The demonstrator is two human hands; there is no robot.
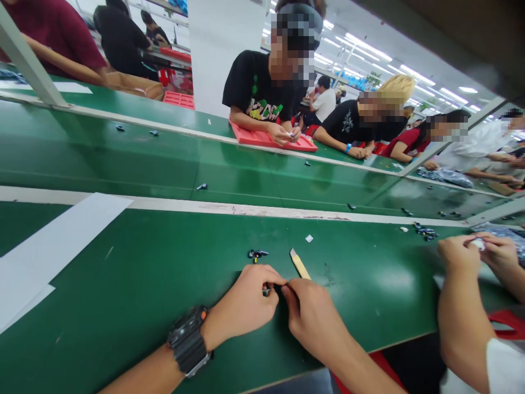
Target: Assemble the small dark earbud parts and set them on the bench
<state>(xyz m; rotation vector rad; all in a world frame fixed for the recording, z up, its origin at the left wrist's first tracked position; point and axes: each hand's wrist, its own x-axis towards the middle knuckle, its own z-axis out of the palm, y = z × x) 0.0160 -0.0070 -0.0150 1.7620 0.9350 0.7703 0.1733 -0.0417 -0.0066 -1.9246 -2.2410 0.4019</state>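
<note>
Pinching a tiny dark part [267,290] between both sets of fingertips, low centre of the frame: left hand [241,306] curled tight on it, right hand [312,317] meeting it thumb to thumb. Part mostly hidden by fingers; shape cannot be told. Black watch [189,340] on the left wrist. Just above the hands on the green table [135,284] lie a small wooden stick [299,264], 1 cluster of dark pieces [256,254] and a white scrap [309,238]. Judgement: work goes best with wrists resting on the table and the part kept low over it, so a slip drops it close. Co-worker's hands [476,254] at right edge, apart. White paper [53,246] at left.
</note>
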